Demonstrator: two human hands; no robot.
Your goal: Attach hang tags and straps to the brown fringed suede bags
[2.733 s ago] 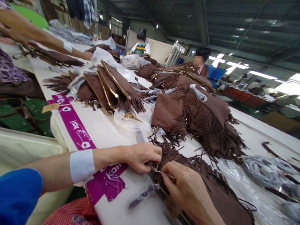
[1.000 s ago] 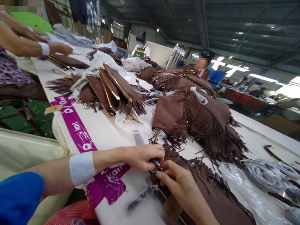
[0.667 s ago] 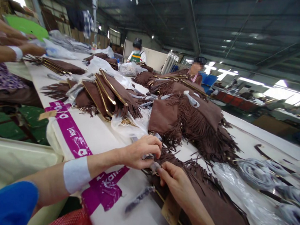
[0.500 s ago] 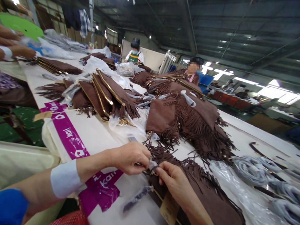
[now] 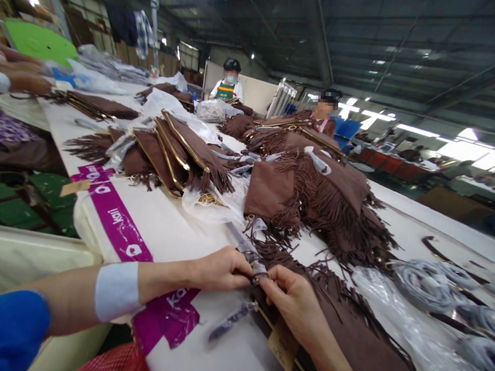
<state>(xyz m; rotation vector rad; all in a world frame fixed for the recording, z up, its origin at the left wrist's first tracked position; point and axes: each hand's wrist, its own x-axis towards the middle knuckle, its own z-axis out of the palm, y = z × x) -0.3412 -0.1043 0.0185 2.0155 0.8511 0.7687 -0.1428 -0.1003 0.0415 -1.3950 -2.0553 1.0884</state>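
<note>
A brown fringed bag (image 5: 360, 327) lies on the table beneath my hands, with a gold metal edge and a tan paper tag (image 5: 282, 345) hanging from it. My left hand (image 5: 221, 269) pinches a strap wrapped in clear plastic (image 5: 242, 240) at the bag's corner. Close against it, my right hand (image 5: 294, 297) is closed, thumb and finger on the same strap beside a small metal ring; the fingers partly hide this spot. A second plastic-wrapped piece (image 5: 232, 321), dark inside, dangles to the left of the bag.
Brown fringed bags are piled ahead (image 5: 321, 194) and at left (image 5: 171, 149). Coiled wrapped straps (image 5: 423, 283) and clear plastic (image 5: 393, 307) lie right. Purple printed tape (image 5: 117, 218) runs along the table edge beside a pale bin (image 5: 35, 258). Co-workers sit around, one's hands at far left.
My left hand has shifted slightly down and right, its fingers now tighter against the right hand at the strap. More of the wrapped strap shows above them. The view has shifted slightly.
</note>
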